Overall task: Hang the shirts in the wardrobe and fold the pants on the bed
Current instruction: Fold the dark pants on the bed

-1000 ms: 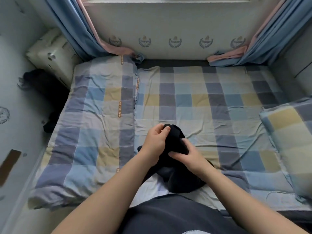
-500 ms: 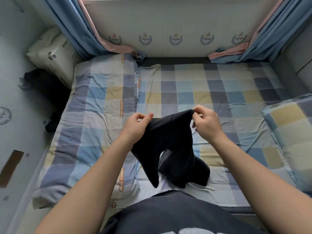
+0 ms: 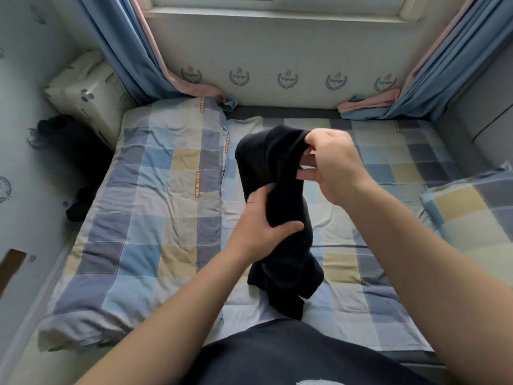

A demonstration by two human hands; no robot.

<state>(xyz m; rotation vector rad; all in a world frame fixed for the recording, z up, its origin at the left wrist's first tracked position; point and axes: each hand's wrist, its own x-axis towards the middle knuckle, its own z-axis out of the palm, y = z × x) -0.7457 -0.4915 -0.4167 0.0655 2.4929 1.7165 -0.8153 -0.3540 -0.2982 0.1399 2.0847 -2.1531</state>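
Observation:
A black pair of pants hangs bunched in the air over the checked bed sheet. My right hand pinches its top edge, high up and right of the cloth. My left hand grips the garment lower down at its middle, thumb across the front. The lower end droops to the sheet near the bed's front edge. How the cloth is folded inside the bunch is hidden.
A folded checked quilt covers the bed's left half. A checked pillow lies at the right edge. Dark clothes and a white padded pack sit at the far left by the wall. Blue curtains hang at both back corners.
The pants were spread between both hands half a second ago. Now my right hand has lifted the top edge higher and my left hand has slid down to the garment's middle.

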